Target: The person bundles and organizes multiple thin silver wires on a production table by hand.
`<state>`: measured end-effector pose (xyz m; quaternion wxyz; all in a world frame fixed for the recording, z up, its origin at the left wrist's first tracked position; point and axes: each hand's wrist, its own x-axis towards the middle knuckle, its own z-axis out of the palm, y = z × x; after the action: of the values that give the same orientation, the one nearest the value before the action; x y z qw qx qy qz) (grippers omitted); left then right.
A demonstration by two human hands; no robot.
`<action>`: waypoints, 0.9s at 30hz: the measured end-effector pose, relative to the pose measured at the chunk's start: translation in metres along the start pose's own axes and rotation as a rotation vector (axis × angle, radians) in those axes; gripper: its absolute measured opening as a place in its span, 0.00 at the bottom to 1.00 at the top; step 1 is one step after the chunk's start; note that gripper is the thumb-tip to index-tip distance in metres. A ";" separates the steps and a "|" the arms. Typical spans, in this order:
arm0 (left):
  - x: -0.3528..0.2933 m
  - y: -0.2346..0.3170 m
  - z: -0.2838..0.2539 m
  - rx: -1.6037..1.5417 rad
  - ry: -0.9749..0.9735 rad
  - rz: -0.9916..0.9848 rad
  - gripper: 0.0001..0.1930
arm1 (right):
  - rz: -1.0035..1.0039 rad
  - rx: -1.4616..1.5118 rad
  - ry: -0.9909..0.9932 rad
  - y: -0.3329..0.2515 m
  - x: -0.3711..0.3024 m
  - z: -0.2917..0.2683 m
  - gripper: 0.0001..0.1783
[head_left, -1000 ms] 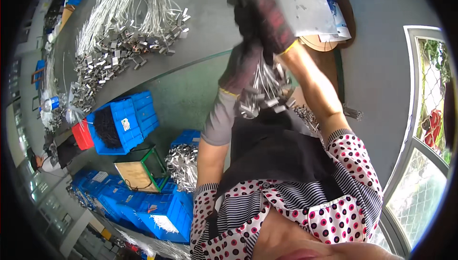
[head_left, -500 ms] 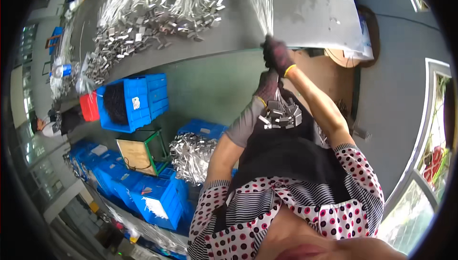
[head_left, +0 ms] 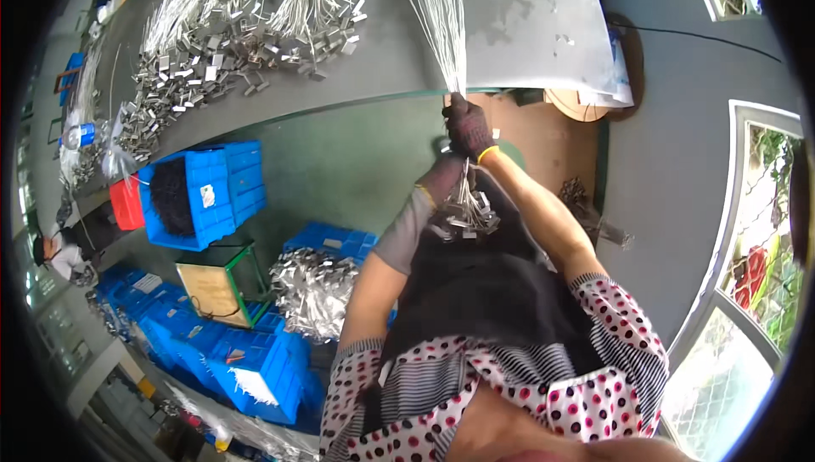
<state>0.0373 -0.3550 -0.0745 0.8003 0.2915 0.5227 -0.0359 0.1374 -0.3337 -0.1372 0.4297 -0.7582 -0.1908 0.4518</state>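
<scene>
A bundle of thin white wires (head_left: pixel 441 25) runs from my two gloved hands out over the edge of the grey table, its loose far ends fanned apart. My right hand (head_left: pixel 469 127), in a dark patterned glove with a yellow cuff, is wrapped round the wires just off the table's near edge. Right below it, closer to my body, my left hand (head_left: pixel 444 175) in a similar glove and grey sleeve also grips the bundle; its fingers are partly hidden. Small rectangular metal pieces (head_left: pixel 467 216) at the wires' near end hang in front of my black apron.
On the grey table (head_left: pixel 382 59), a big heap of similar wires with metal ends (head_left: pixel 212 67) lies at left. Blue crates (head_left: pixel 208 195), a red container (head_left: pixel 126 205), a wooden-topped stool (head_left: pixel 212 292) and a silvery pile (head_left: pixel 314 292) stand left. Another person (head_left: pixel 64 254) is far left.
Both hands have drawn the bundle back toward my body, so the wires' far ends now show on the table. The whole view has shifted a little.
</scene>
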 end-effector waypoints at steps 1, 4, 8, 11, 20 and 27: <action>0.008 -0.010 -0.028 0.138 -0.276 0.278 0.09 | -0.042 -0.050 -0.005 -0.037 -0.024 0.004 0.32; 0.017 -0.022 -0.044 -0.293 -0.765 0.300 0.20 | -0.158 -0.322 0.134 -0.063 -0.056 -0.002 0.31; -0.009 0.014 -0.026 0.742 -0.456 0.910 0.23 | -0.234 -0.720 0.212 -0.119 -0.087 -0.011 0.29; 0.021 -0.024 -0.011 -0.145 -0.876 0.677 0.16 | -0.098 -0.606 0.058 -0.059 -0.039 -0.010 0.30; -0.003 -0.018 0.005 -0.717 -0.957 0.202 0.11 | 0.099 0.502 -0.495 -0.089 -0.057 -0.049 0.24; 0.016 0.063 0.016 0.126 -0.058 0.939 0.12 | -0.873 0.132 -0.084 -0.273 -0.141 -0.066 0.13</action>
<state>0.0806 -0.3070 -0.0569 0.7250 0.5432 0.3085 0.2901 0.1468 -0.3088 0.1755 0.6195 -0.5586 -0.4811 0.2697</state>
